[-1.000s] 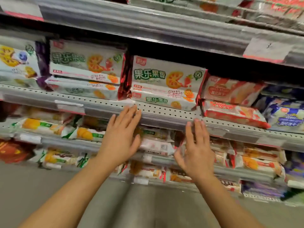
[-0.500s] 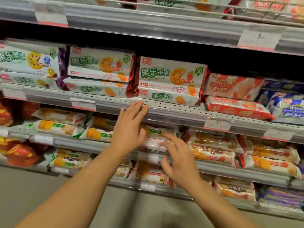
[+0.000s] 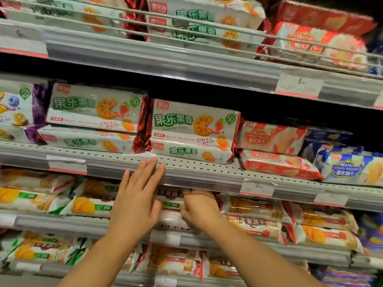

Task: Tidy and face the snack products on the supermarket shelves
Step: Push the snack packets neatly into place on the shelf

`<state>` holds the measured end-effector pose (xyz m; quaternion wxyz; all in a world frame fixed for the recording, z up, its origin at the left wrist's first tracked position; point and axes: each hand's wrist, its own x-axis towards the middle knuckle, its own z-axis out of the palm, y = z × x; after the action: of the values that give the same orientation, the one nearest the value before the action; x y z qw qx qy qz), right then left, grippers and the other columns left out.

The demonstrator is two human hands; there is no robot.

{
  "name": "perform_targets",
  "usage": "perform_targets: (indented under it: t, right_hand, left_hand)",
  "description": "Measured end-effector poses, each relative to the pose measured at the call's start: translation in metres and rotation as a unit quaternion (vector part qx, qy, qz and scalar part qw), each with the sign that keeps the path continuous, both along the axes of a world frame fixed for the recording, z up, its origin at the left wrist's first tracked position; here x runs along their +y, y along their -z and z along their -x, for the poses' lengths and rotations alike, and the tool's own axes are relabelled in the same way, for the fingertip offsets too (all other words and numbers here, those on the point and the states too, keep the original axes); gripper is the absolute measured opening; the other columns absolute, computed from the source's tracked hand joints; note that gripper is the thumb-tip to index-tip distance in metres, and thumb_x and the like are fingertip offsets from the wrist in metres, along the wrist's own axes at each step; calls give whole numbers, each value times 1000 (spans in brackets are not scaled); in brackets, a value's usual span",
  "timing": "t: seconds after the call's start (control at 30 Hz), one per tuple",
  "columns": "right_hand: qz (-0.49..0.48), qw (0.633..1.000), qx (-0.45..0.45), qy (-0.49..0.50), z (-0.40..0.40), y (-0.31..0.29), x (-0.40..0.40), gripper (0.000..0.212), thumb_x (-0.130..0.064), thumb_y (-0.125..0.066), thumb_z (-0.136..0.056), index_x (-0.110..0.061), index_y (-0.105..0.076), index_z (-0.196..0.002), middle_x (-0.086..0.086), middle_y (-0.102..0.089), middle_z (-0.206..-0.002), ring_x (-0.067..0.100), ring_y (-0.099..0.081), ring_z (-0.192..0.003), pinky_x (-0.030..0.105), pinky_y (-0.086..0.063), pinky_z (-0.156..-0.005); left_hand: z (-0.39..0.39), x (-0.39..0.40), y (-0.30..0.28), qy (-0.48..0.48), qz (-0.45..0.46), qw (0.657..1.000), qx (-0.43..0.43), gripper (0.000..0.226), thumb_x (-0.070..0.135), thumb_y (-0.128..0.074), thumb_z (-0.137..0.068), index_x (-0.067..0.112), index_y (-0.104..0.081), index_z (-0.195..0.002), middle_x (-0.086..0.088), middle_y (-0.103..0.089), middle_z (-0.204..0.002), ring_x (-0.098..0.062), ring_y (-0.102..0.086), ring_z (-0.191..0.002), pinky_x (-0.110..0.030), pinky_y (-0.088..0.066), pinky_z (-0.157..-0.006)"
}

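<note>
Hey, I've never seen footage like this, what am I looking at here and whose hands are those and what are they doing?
There is no machine here. A person wears a camera on the head, so the one picture looks forward and down along their own arms at supermarket shelves.

The left hand has straight fingers; its tips rest on the front edge of the middle shelf. The right hand reaches in under that shelf, fingers curled among the biscuit packs there. Whether it actually grips one is too blurred to tell.

On the middle shelf, white packs with green lettering lie stacked in twos, with red wafer packs and blue ones to their right. Price tags are clipped to the shelf edges. More packs fill the shelves above and below.
</note>
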<state>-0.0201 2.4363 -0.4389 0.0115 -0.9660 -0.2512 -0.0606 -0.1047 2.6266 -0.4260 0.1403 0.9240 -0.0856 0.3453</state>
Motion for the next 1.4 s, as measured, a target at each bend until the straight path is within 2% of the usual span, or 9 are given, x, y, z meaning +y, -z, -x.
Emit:
perform_targets:
  t: [0.17,0.37,0.5,0.67,0.8,0.97,1.07,1.17,1.4]
  right_hand:
    - [6,994,-107,-23,26,10,-3,62,-50,-71,-75,-20,-50,-125,5,-64,-114,30,-65,-96,44,-57,-82]
    - [-167,985,-23,-23,52,20,14,59,-53,-70,-79,-29,-41,-125,-10,-64,-110,13,-65,-95,26,-40,-66]
    - [-228,973,-29,-31,43,40,39,64,-54,-76,-75,-31,-43,-125,-10,-70,-102,15,-69,-83,33,-54,-63]
    - [-230,966,-60,-98,33,46,78,64,-53,-78,-76,-26,-47,-125,-4,-72,-106,19,-70,-82,36,-57,-62]
    - [-216,949,-66,-221,60,51,114,68,-52,-81,-73,-25,-52,-128,-7,-69,-112,14,-67,-90,35,-58,-67]
    - [-171,924,-9,-341,89,59,164,58,-63,-62,-87,-27,-55,-132,-10,-65,-124,11,-63,-108,34,-54,-89]
    - [-221,908,98,-343,75,52,195,42,-53,-44,-100,-26,-66,-123,-14,-65,-112,-2,-57,-99,25,-47,-88]
    - [-283,926,55,-244,48,49,236,27,-39,-53,-102,-22,-65,-119,-5,-67,-111,10,-61,-100,38,-51,-89]
    - [-154,971,50,-175,5,31,341,80,-47,-59,-97,-22,-19,-161,20,-52,-146,40,-55,-127,42,-48,-99]
  left_hand:
    - [-3,9,-3,45,10,999,0,80,32,-40,-82,28,-26,-161,9,-16,-170,-16,-10,-158,-49,-10,-124]
    - [4,32,-7,174,30,984,38,75,30,-52,-87,33,-32,-158,12,-8,-171,-17,1,-158,-60,-9,-125]
    - [42,46,1,166,183,965,-83,44,10,-54,-89,16,-68,-131,1,-54,-150,-22,-43,-146,-51,-30,-120]
    - [109,34,74,-57,631,772,-56,21,19,-65,-96,36,-71,-107,9,-75,-108,-15,-69,-107,-35,-56,-91]
    - [104,60,86,-19,812,577,89,73,57,-82,-71,30,-58,-134,8,-73,-122,-11,-69,-112,-39,-57,-91]
    - [122,82,82,-39,854,518,-1,54,36,-75,-75,22,-65,-127,-4,-77,-111,-21,-75,-100,-29,-57,-71]
    - [137,99,88,-70,880,467,-51,56,37,-77,-76,24,-63,-128,-1,-77,-112,-19,-74,-104,-37,-54,-89]
    - [152,108,85,-102,887,440,-98,44,33,-76,-84,30,-63,-127,6,-77,-113,-16,-72,-107,-40,-51,-97]
    - [166,112,89,-124,915,365,-115,35,31,-79,-83,33,-68,-117,11,-78,-106,-12,-74,-98,-37,-53,-90]
